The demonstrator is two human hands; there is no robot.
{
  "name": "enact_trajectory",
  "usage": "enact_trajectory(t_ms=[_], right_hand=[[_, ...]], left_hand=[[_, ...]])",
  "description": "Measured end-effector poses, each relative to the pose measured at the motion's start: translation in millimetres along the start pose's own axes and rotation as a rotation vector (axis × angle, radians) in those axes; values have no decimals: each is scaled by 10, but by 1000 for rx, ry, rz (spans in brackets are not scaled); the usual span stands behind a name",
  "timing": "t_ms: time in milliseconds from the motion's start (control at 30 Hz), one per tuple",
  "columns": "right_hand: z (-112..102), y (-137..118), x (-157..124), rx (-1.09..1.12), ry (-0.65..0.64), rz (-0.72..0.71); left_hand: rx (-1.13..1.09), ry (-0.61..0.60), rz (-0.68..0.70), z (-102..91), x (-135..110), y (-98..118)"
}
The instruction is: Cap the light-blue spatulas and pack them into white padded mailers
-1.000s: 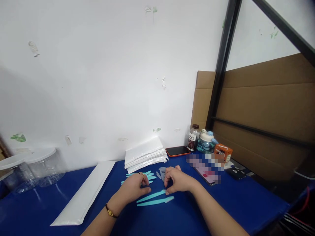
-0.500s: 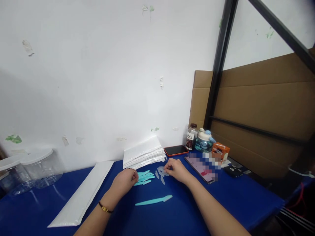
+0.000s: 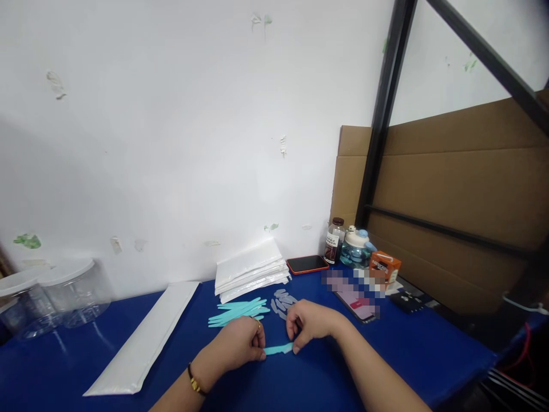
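A turquoise eyebrow razor (image 3: 277, 349) lies level just above or on the blue table, its handle pinched in my left hand (image 3: 244, 343). At the razor's blade end, my right hand (image 3: 311, 326) is closed, thumb and fingers on a small translucent blade cap (image 3: 289, 348). How far the cap covers the blade is too small to tell. Behind my left hand lies a loose pile of turquoise eyebrow razors (image 3: 234, 312). Several translucent caps (image 3: 281, 302) are scattered just behind my right hand.
A stack of white packets (image 3: 251, 269) stands against the wall, with a long white packet (image 3: 146, 337) to its left. Clear lidded tubs (image 3: 68, 292) are at far left. Two phones (image 3: 307, 264), a bottle (image 3: 333, 243), a water jug (image 3: 357, 252) and an orange box (image 3: 385, 268) sit at right.
My left hand has come forward from the razor pile and taken hold of the single razor. My right hand has moved from the caps toward me, to the razor's blade end.
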State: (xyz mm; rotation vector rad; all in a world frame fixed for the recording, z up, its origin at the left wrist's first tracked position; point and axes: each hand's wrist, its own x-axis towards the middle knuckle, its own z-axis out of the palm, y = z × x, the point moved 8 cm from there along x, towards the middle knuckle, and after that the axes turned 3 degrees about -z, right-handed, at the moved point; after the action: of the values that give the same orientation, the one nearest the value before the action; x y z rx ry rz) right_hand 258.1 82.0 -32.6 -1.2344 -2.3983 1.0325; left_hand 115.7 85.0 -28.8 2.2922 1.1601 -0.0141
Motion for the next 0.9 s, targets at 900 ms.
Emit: enact_trajectory(t_ms=[900], right_hand=[[-401,-5,-22,-186,506,-39]], left_hand=[[247,217,-12,-350,-109,-207]])
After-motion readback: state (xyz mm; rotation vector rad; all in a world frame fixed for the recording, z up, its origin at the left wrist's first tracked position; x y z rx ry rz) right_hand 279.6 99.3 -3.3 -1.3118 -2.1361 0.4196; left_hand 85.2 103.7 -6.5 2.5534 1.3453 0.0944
